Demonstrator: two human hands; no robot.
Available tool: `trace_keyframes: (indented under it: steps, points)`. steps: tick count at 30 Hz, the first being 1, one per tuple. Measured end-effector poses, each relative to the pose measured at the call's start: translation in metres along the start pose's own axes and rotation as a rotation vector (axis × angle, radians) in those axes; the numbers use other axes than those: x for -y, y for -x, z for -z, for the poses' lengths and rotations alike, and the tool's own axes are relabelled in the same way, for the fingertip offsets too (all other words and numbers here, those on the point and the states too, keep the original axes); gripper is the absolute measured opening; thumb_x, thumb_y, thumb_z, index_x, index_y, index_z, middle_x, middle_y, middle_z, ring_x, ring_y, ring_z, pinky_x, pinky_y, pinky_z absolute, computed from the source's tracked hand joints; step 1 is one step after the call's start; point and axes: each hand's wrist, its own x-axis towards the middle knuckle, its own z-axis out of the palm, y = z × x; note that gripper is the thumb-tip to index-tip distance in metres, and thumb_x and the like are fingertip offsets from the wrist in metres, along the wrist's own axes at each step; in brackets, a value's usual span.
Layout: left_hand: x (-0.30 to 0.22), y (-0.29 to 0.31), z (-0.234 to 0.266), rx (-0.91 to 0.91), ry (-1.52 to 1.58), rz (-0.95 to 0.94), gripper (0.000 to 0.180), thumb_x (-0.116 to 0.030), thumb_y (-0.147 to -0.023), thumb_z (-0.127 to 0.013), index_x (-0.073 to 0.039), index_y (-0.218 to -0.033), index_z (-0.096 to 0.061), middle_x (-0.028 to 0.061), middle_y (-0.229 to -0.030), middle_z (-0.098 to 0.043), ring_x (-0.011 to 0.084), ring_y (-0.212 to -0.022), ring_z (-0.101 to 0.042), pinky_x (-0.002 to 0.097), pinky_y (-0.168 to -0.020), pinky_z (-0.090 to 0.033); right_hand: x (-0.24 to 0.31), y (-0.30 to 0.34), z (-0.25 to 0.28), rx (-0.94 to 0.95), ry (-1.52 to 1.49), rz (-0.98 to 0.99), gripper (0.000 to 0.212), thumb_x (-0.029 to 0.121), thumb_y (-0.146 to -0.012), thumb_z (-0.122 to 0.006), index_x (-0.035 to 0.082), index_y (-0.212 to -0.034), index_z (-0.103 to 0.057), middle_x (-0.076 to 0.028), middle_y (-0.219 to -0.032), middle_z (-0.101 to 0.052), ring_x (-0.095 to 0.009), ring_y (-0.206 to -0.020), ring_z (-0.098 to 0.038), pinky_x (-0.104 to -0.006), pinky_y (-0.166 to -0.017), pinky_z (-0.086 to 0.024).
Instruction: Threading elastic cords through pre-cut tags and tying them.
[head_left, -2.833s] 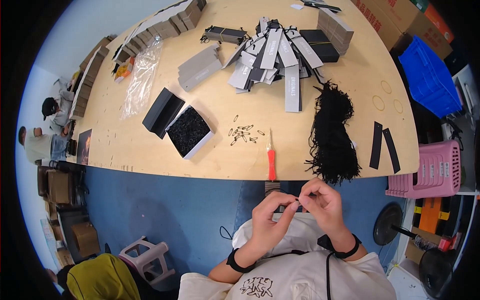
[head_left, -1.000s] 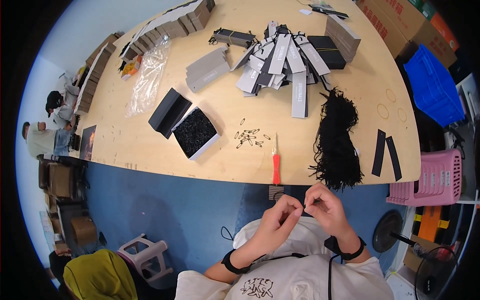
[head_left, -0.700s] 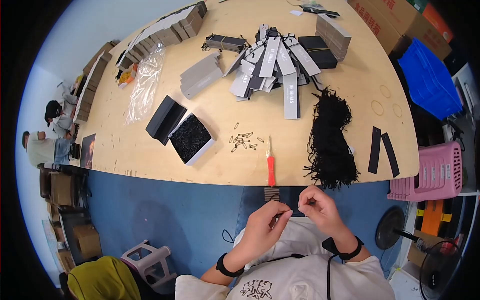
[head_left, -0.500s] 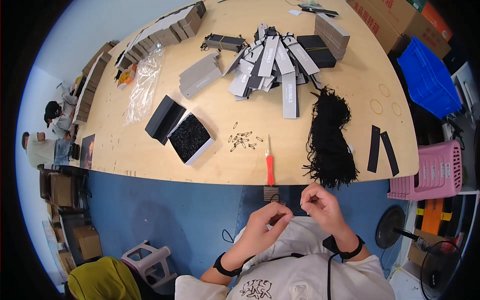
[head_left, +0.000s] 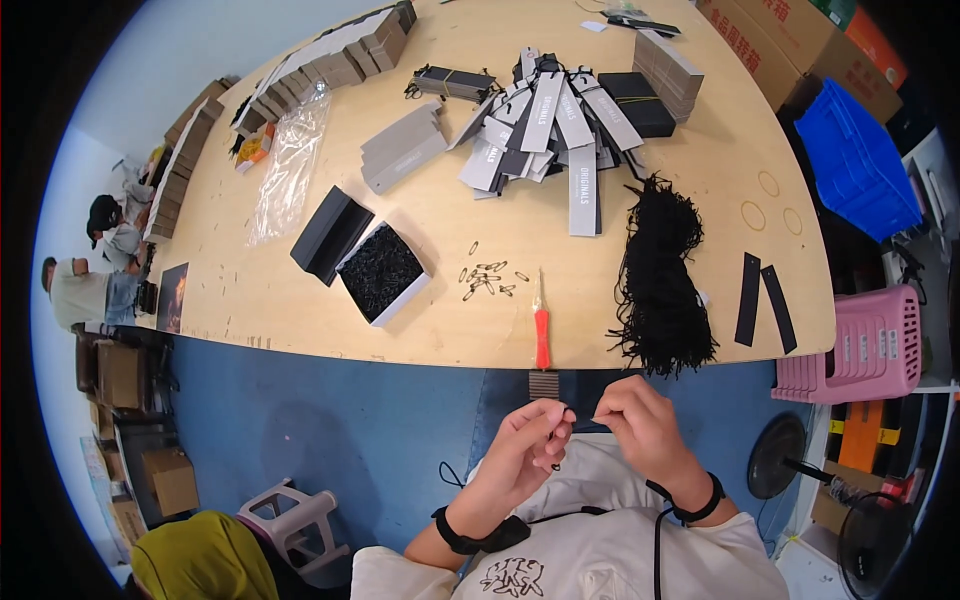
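In front of my lap, just off the table's near edge, both hands work close together. My left hand (head_left: pixel 528 445) is closed on a thin black cord (head_left: pixel 569 413), of which small dark bits show at the fingertips and below the fingers. A short gap away, my right hand (head_left: pixel 642 425) pinches thumb against forefinger; whatever is between them is too small to make out. Beyond the hands, a red-handled awl (head_left: pixel 542 340) lies with its tip pointing away. Small metal-looking pins (head_left: pixel 487 279) are scattered left of it. A thick bundle of black cords (head_left: pixel 660 280) lies to the right.
An open box (head_left: pixel 382 275) of small black pieces stands on the table (head_left: pixel 250 300). Grey and black tags (head_left: pixel 582 190) are heaped farther back. Two black strips (head_left: pixel 747 300) and rubber bands (head_left: pixel 753 215) lie right. A pink basket (head_left: pixel 860 345) and blue crate (head_left: pixel 858 160) stand beyond the edge.
My left hand has turned, its fingers now curled upward with bits of black cord showing. My right hand has shifted slightly down and left, still pinching.
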Motion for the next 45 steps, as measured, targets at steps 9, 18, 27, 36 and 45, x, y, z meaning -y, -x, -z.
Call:
trace_keyframes:
  steps: [9, 18, 27, 36, 45]
  points:
    - [0.021, -0.013, 0.003, -0.033, -0.917, -0.605, 0.013, -0.004, -0.087, -0.066, 0.0, -0.098, -0.07, 0.002, -0.081, -0.06, 0.0054, -0.065, -0.049, 0.02, -0.053, -0.035, 0.007, -0.001, 0.005, 0.089, -0.078, -0.015, 0.018, -0.004, -0.073, -0.068, 0.003, -0.085, -0.056, -0.009, -0.083, -0.056, -0.024, -0.07, -0.059, -0.0324, -0.058, -0.049]
    - [0.012, -0.008, 0.003, 0.055, -1.162, -0.555, 0.009, -0.004, -0.086, -0.067, 0.0, -0.094, -0.068, 0.0035, -0.076, -0.059, 0.006, -0.064, -0.049, 0.0209, -0.055, -0.037, -0.002, -0.002, 0.007, 0.162, -0.432, -0.334, 0.008, -0.002, -0.085, -0.062, 0.001, -0.089, -0.057, -0.005, -0.085, -0.055, -0.01, -0.071, -0.053, -0.0234, -0.061, -0.044]
    - [0.001, -0.007, 0.0, 0.174, -1.17, -0.496, 0.007, -0.005, -0.086, -0.066, -0.001, -0.091, -0.068, 0.002, -0.072, -0.055, 0.0064, -0.057, -0.044, 0.0226, -0.049, -0.034, -0.002, -0.002, 0.011, 0.314, -0.756, -0.61, 0.008, 0.008, -0.092, -0.06, 0.002, -0.093, -0.057, 0.001, -0.084, -0.054, -0.005, -0.076, -0.051, -0.0195, -0.06, -0.042]
    - [-0.002, -0.007, 0.008, 0.238, -0.963, -0.409, 0.004, -0.001, -0.086, -0.063, 0.002, -0.087, -0.066, 0.0047, -0.081, -0.06, 0.0078, -0.069, -0.054, 0.021, -0.059, -0.042, 0.004, -0.006, 0.011, 0.354, -0.996, -0.687, 0.011, 0.011, -0.091, -0.063, 0.003, -0.097, -0.058, -0.001, -0.082, -0.059, -0.007, -0.075, -0.056, -0.0203, -0.055, -0.044]
    - [0.009, -0.008, 0.005, -0.02, -1.072, -0.728, 0.001, 0.002, -0.082, -0.063, 0.003, -0.082, -0.064, 0.0054, -0.081, -0.061, 0.0075, -0.068, -0.052, 0.0201, -0.055, -0.037, 0.023, -0.003, 0.008, 0.202, -0.694, -0.63, 0.021, 0.003, -0.089, -0.061, 0.0, -0.108, -0.052, -0.006, -0.086, -0.064, -0.009, -0.077, -0.063, -0.0227, -0.063, -0.053]
